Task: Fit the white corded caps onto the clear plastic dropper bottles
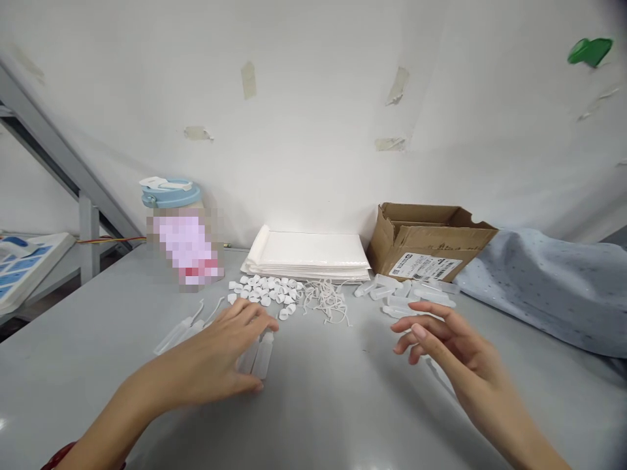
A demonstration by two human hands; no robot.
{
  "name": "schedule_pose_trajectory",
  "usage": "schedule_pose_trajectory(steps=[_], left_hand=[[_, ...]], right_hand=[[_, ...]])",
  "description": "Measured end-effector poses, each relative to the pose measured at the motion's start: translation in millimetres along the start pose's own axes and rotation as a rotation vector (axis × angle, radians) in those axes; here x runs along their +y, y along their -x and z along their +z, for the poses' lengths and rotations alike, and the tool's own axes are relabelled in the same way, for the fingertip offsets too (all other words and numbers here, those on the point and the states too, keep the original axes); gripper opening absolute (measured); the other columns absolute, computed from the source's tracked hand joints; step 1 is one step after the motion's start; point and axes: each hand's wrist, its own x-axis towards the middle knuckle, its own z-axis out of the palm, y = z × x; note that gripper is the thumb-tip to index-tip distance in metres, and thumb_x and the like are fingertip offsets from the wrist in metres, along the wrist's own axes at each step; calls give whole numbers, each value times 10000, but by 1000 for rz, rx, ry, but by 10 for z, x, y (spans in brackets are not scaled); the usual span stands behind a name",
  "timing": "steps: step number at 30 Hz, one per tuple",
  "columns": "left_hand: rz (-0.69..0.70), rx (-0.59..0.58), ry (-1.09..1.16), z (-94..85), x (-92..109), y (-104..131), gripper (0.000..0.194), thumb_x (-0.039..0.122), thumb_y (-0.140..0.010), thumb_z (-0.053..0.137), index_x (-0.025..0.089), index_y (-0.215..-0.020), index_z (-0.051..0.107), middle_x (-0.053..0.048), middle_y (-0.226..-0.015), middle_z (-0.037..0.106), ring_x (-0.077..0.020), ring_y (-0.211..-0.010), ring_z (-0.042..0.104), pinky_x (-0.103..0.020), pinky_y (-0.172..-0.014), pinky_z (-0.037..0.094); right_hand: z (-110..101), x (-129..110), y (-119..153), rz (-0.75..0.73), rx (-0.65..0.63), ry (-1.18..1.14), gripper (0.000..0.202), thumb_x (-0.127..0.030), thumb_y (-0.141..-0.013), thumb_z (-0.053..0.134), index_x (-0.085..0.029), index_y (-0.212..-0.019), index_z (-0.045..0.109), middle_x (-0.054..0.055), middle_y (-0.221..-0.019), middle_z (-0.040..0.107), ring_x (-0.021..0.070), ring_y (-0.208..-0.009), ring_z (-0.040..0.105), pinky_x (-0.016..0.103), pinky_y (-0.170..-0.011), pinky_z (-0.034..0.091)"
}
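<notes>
My left hand [232, 346] is low over the table at the left. Its thumb and fingers span the length of small translucent plastic bottles [263, 358], gripping them near their ends; the palm hides part of them. Beside that wrist lie more bottles [174, 336] with white wicks sticking out of their necks. My right hand [450, 346] is raised with its fingers apart and nothing in them. Just beyond it is a pile of loose bottles [399, 301]. White caps [264, 290] and a heap of white wicks [328, 300] lie between the hands, farther back.
A stack of white padded envelopes [308, 251] lies against the wall. To its right stands an open cardboard box [431, 238], with a light blue cloth [539, 287] alongside. A blue-lidded container [171, 194], partly blurred, stands at the back left. A metal frame [88, 228] rises at the left edge.
</notes>
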Motion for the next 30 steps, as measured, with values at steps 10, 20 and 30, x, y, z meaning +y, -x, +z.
schedule_pose_trajectory(steps=[10, 20, 30], left_hand=[[3, -53, -24, 15, 30, -33, 340, 251, -720, 628, 304, -1043, 537, -5, -1113, 482, -243, -1089, 378, -349, -869, 407], [49, -34, -7, 12, 4, -4, 383, 145, -677, 576, 292, -1030, 550, -7, -1099, 507, -241, -1085, 400, -337, -861, 407], [44, -14, 11, 20, 11, -1, 366, 200, -692, 637, 316, -1032, 568, 1, -1091, 523, -239, -1089, 411, -325, -851, 419]], right_hand=[[51, -94, 47, 20, 41, -22, 284, -449, -831, 586, -259, -1033, 525, 22, -852, 688, 170, -654, 604, 309, -618, 491], [67, -97, 51, 25, 49, -6, 301, -457, -828, 580, -247, -1033, 518, 31, -837, 682, 184, -645, 605, 329, -615, 488], [71, -84, 45, -11, 77, 18, 307, -461, -812, 596, -238, -1017, 543, 44, -808, 697, 189, -610, 617, 338, -584, 510]])
